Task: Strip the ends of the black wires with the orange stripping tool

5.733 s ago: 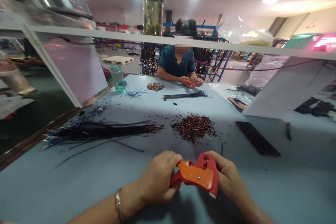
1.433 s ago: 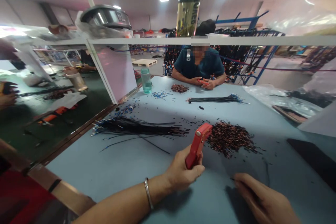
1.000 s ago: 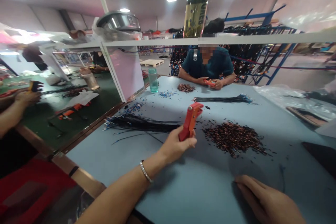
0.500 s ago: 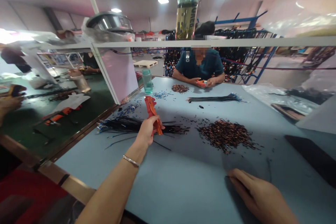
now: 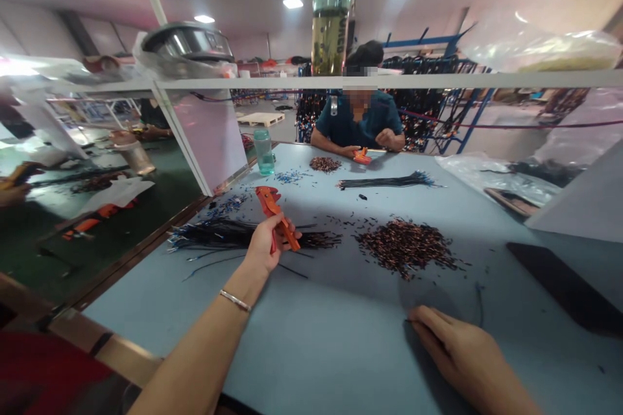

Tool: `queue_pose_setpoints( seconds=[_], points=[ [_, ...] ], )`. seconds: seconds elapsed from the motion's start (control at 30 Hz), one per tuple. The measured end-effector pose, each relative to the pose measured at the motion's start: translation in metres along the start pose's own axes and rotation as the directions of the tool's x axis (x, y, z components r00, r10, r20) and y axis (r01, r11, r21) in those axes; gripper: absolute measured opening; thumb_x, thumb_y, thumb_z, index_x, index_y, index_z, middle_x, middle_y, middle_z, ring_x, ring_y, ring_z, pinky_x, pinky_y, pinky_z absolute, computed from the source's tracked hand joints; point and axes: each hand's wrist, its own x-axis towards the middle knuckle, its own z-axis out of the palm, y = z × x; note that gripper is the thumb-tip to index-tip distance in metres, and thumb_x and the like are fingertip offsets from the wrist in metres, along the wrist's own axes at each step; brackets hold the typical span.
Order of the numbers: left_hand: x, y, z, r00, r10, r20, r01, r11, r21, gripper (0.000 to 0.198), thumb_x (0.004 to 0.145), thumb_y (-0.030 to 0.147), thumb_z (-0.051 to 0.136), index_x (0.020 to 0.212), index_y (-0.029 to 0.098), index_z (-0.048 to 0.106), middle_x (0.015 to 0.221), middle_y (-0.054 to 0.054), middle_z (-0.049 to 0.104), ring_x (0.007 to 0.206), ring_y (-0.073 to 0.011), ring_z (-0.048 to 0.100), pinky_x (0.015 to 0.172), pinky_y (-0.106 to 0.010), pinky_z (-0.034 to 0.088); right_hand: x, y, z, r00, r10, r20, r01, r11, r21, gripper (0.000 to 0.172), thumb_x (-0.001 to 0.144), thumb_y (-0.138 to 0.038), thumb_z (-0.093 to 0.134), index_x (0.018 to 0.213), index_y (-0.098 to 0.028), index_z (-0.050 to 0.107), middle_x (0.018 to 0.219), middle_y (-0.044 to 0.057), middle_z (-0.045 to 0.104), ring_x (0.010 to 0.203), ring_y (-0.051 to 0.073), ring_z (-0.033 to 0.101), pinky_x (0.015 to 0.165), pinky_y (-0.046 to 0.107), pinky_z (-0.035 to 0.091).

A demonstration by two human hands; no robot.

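My left hand (image 5: pixel 265 243) is closed round the handles of an orange-red wire stripper (image 5: pixel 268 202), its head pointing up and away from me. Beneath the tool and that hand lies a bundle of black wires (image 5: pixel 214 235) with blue-tipped ends. My right hand (image 5: pixel 455 347) rests low on the right of the blue-grey table (image 5: pixel 311 337), fingers pressed together. A tiny dark end shows at its fingertips; what it belongs to is hidden. Just beyond this hand is a heap of small dark and coppery pieces (image 5: pixel 406 246).
A dark flat object (image 5: pixel 559 285) lies at right, near a phone (image 5: pixel 511 201) and clear plastic bags. Across the table a co-worker (image 5: pixel 360 117) has another orange tool (image 5: pixel 361 155). A green bottle (image 5: pixel 263 152) and second wire bundle (image 5: pixel 384 180) stand between us. A shelf (image 5: pixel 272 82) spans above.
The view has shifted slightly, moving everything a little left. My wire stripper has tilted more to the left. The co-worker's one hand has lifted off their tool.
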Motion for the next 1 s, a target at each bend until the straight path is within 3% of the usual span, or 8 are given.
queue_pose_setpoints(
  seconds=[0.3,0.43,0.6,0.87,1.0],
  points=[
    [-0.001,-0.003,0.002,0.998,0.053,0.040,-0.050,0.997,-0.055,0.016,0.081,0.026,0.055,0.072,0.014,0.059,0.060,-0.003,0.065,0.055,-0.0192,0.068,0.059,-0.031,0.053,0.002,-0.002,-0.001,0.999,-0.026,-0.032,0.026,1.000,-0.016,0.028,0.095,-0.022,0.037,0.081,-0.024,0.062,0.071,0.000,0.076,0.051,0.017,0.072,0.043,0.023,0.051],
    [0.001,-0.007,0.003,0.995,0.095,0.004,-0.094,0.994,-0.058,0.014,0.081,0.023,0.055,0.070,0.015,0.058,0.057,0.000,0.063,0.052,-0.0161,0.066,0.056,-0.025,0.051,0.004,-0.004,-0.003,0.998,-0.042,-0.044,0.040,0.999,-0.030,0.030,0.096,-0.021,0.035,0.081,-0.024,0.061,0.070,0.000,0.075,0.051,0.017,0.072,0.044,0.022,0.052],
    [0.002,-0.009,0.003,0.998,0.061,-0.022,-0.061,0.998,-0.003,0.017,0.080,0.023,0.056,0.066,0.014,0.057,0.051,-0.001,0.061,0.046,-0.0172,0.064,0.049,-0.025,0.048,0.001,-0.002,-0.002,0.998,-0.039,-0.040,0.039,0.999,-0.021,0.029,0.095,-0.020,0.037,0.082,-0.024,0.062,0.071,0.000,0.076,0.051,0.017,0.072,0.044,0.022,0.053],
    [0.000,-0.012,0.003,0.997,0.057,-0.057,-0.055,0.998,0.032,0.016,0.077,0.027,0.062,0.067,0.014,0.058,0.054,0.000,0.061,0.046,-0.0171,0.064,0.050,-0.026,0.048,-0.009,0.015,0.005,0.998,-0.028,0.050,0.027,1.000,0.014,0.024,0.096,-0.027,0.042,0.090,-0.028,0.065,0.081,0.000,0.079,0.058,0.019,0.075,0.048,0.022,0.056],
    [-0.003,-0.016,0.007,0.992,0.116,-0.049,-0.115,0.993,0.022,0.016,0.074,0.029,0.064,0.068,0.015,0.059,0.056,0.000,0.062,0.049,-0.0170,0.065,0.054,-0.026,0.048,-0.008,0.016,0.005,1.000,-0.018,0.024,0.016,0.998,0.056,0.023,0.094,-0.030,0.044,0.088,-0.030,0.066,0.079,-0.001,0.079,0.055,0.020,0.074,0.045,0.022,0.056]
  ],
)
